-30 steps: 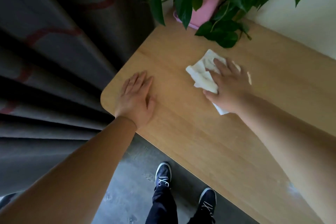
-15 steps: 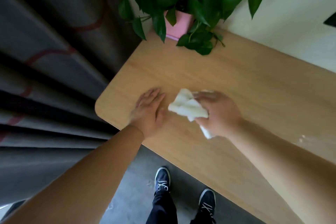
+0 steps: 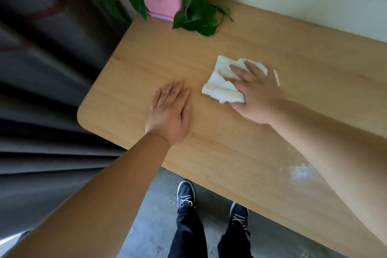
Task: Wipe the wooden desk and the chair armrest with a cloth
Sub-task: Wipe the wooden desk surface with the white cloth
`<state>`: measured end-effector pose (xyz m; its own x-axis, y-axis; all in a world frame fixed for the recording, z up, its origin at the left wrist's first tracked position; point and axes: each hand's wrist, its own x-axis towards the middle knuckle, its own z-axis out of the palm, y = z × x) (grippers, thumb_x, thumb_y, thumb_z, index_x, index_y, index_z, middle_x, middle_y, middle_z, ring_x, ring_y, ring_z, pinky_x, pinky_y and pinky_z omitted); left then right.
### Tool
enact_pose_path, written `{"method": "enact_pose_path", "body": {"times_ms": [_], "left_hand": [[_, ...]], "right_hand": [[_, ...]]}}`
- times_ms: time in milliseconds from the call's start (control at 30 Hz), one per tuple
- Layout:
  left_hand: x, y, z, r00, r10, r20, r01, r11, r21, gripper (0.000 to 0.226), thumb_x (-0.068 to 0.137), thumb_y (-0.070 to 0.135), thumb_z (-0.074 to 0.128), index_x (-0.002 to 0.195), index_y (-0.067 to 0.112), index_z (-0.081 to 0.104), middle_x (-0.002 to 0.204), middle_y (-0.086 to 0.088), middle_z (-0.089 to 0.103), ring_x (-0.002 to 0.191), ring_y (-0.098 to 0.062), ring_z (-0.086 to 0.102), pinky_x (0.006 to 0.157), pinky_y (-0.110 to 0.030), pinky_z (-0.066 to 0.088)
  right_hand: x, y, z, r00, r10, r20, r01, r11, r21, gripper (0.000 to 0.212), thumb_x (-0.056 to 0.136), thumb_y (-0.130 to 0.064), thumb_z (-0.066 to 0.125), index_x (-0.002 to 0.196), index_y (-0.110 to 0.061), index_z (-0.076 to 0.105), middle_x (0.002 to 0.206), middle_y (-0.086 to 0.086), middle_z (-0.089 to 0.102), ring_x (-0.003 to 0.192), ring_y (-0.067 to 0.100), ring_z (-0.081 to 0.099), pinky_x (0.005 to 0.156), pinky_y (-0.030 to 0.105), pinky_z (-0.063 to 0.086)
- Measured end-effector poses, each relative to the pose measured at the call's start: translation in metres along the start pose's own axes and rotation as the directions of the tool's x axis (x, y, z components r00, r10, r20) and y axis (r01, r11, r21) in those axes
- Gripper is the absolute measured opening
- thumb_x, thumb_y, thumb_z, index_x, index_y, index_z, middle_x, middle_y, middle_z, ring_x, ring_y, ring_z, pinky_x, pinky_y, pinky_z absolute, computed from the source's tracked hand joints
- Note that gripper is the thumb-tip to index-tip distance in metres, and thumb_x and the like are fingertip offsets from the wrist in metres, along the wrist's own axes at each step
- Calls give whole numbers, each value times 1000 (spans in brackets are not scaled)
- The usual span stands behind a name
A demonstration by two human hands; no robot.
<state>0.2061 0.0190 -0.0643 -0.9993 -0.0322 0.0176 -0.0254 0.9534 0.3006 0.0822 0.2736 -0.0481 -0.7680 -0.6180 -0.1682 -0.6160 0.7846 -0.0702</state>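
Note:
The light wooden desk [image 3: 146,65] runs from the rounded near-left corner toward the right. A crumpled white cloth [image 3: 219,84] lies on its middle, and my right hand [image 3: 255,94] presses flat on the cloth's right half, fingers spread over it. My left hand [image 3: 169,115] rests palm down on the bare wood just left of the cloth, fingers together, holding nothing. No chair armrest is in view.
A pink pot [image 3: 161,0] with a leafy green plant [image 3: 201,14] stands at the desk's far left corner. Dark grey curtains [image 3: 41,69] hang along the left. A pale smear [image 3: 299,172] marks the desk's near right. My shoes [image 3: 186,195] stand on the grey floor.
My right hand has slid the cloth away from my left hand, to the right and farther across the desk. The left hand has stayed flat near the desk's corner.

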Motion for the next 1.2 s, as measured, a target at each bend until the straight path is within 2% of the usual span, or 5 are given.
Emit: {"method": "enact_pose_path", "body": {"times_ms": [267, 533, 700, 800, 1200], "left_hand": [[-31, 31, -2, 998, -58, 33, 61, 992, -110, 54, 99, 33, 43, 149, 16, 53, 165, -4, 36, 156, -23, 23, 127, -47, 15], [-22, 73, 8, 995, -7, 100, 19, 992, -123, 54, 100, 26, 54, 154, 22, 47, 166, -1, 34, 156, -22, 22, 127, -44, 14], [-10, 97, 33, 989, -52, 137, 45, 997, 59, 61, 101, 47, 30, 160, 32, 30, 172, 6, 17, 159, -21, 5, 128, -48, 4], [-8, 93, 40, 996, -45, 79, 36, 994, 107, 60, 101, 49, 27, 159, 34, 31, 171, 7, 21, 159, -21, 10, 127, -49, 9], [-11, 91, 39, 999, -29, 40, 26, 996, 89, 58, 102, 42, 31, 158, 33, 35, 170, 6, 25, 157, -22, 15, 128, -48, 9]], "right_hand": [[-157, -85, 16, 925, -377, -41, 375, 891, 256, 42, 81, -57, 62, 113, -36, 80, 152, -16, 61, 149, 20, 49, 125, 65, 23], [-105, 9, -53, 962, 219, -166, -77, 795, 601, 40, 72, -58, 54, 93, -34, 78, 74, -5, 74, 67, 20, 71, 59, 32, 51], [-44, 135, -48, 963, 223, -151, -180, 951, 251, 44, 85, -53, 46, 115, -34, 72, 129, 1, 69, 124, 36, 63, 97, 49, 53], [-31, 173, -17, 932, 324, 163, -331, 944, 17, 73, 91, -74, 37, 158, -44, 33, 175, -3, 16, 160, 40, 11, 121, 68, 24], [-127, 41, 24, 999, -49, -8, 49, 993, 105, 69, 91, -69, 37, 153, -41, 50, 173, -5, 32, 162, 36, 18, 121, 78, 13]]}}
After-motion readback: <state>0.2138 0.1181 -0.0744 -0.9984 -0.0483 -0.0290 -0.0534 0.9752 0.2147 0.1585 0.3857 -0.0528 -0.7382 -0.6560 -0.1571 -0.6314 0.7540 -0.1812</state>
